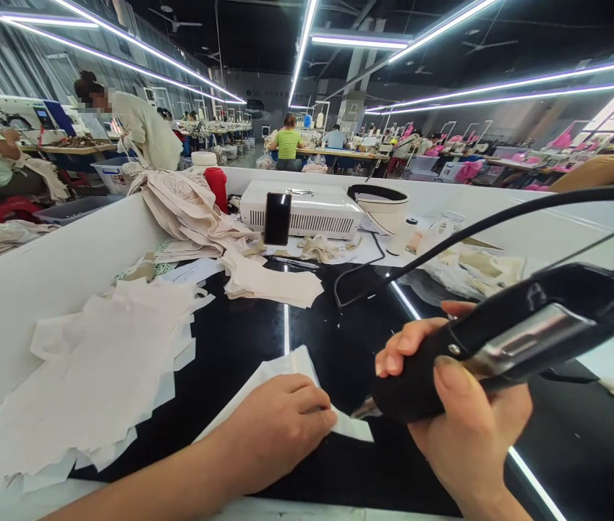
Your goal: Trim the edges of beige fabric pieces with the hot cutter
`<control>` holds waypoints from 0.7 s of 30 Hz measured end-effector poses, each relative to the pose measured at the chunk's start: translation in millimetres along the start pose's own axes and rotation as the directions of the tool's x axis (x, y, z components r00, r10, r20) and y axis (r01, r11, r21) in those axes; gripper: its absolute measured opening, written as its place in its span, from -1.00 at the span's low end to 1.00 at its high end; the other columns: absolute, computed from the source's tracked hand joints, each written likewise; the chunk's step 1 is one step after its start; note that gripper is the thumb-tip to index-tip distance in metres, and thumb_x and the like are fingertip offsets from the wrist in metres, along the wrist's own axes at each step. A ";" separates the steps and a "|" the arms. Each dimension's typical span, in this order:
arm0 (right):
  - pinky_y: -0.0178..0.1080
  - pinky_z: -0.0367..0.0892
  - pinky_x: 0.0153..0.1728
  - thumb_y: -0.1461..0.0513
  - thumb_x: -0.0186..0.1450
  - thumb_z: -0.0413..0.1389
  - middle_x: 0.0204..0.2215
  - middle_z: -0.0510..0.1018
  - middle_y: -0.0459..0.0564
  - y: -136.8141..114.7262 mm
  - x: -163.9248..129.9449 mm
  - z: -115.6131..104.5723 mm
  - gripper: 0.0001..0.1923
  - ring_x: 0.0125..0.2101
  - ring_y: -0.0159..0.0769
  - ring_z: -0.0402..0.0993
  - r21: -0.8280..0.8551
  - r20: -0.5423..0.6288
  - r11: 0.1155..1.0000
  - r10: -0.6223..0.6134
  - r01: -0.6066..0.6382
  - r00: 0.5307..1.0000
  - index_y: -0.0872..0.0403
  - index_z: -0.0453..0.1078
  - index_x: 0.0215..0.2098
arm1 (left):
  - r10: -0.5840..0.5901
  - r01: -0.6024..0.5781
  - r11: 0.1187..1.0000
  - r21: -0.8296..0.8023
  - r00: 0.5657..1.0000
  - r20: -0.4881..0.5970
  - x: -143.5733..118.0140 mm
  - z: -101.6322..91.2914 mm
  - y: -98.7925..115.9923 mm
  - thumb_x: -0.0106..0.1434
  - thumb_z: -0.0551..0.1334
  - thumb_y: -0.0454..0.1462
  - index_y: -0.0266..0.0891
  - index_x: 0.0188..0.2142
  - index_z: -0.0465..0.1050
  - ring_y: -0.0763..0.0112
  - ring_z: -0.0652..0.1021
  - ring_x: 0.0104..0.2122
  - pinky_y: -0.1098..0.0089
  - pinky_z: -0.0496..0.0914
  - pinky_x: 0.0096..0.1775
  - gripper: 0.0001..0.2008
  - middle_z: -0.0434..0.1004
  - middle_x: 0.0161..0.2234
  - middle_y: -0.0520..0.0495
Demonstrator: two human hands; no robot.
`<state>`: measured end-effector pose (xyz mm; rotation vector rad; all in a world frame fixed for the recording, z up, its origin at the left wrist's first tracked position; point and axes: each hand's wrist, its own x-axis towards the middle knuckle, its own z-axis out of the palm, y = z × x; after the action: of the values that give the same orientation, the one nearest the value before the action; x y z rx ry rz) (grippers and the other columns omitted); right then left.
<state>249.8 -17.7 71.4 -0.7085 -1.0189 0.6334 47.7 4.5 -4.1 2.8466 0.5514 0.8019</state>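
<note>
My right hand [463, 405] wraps round a black corded handheld power tool [534, 325] with a metal strip along its side. The tool's narrow metal tip [364, 409] points left, at the edge of a white fabric piece [290, 362] on the black tabletop; whether it touches the fabric I cannot tell. Over that piece my left hand [279, 423] is closed, fingers curled together and gripping the cloth near the tip. To the left lies a spread stack of cut cream fabric pieces [100, 354]. A smaller stack of cream pieces [274, 281] rests farther back.
A white vented box [307, 206] stands at the back with a phone [277, 218] leaning on it. Beside it are a heap of cream fabric [181, 210] and a round cream container [380, 206]. The tool's black cable [463, 235] arcs over the right side. People work at machines beyond.
</note>
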 end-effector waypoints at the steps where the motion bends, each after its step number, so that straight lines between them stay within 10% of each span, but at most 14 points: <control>1: -0.20 0.58 -0.49 0.07 0.38 0.50 -0.37 0.61 -0.16 -0.8 0.8 -1.0 -0.61 -0.50 -0.27 0.56 0.006 -0.009 1.000 -0.004 0.004 1.000 -0.09 0.52 0.08 | -0.001 0.001 1.000 -0.001 1.000 0.002 0.1 -0.3 -0.6 0.63 0.25 -0.40 -0.23 0.02 0.55 0.33 0.67 -0.10 0.34 0.59 0.04 -0.89 0.70 -0.11 -0.06; 21: -0.24 0.61 -0.47 0.07 0.43 0.46 -0.35 0.61 -0.14 -2.2 -9.1 0.1 -0.63 -0.49 -0.31 0.57 0.066 0.065 0.998 -0.016 0.012 0.998 -0.11 0.53 0.13 | -0.026 0.023 0.995 -0.099 0.999 -0.025 1.4 -8.2 -4.4 0.58 0.30 -0.44 -0.24 0.01 0.60 0.29 0.66 -0.13 0.33 0.59 -0.01 -0.86 0.71 -0.09 -0.04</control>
<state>246.5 -25.9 68.3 -0.6261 -1.0582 0.6785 43.1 9.3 2.6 2.7378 0.5337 0.8396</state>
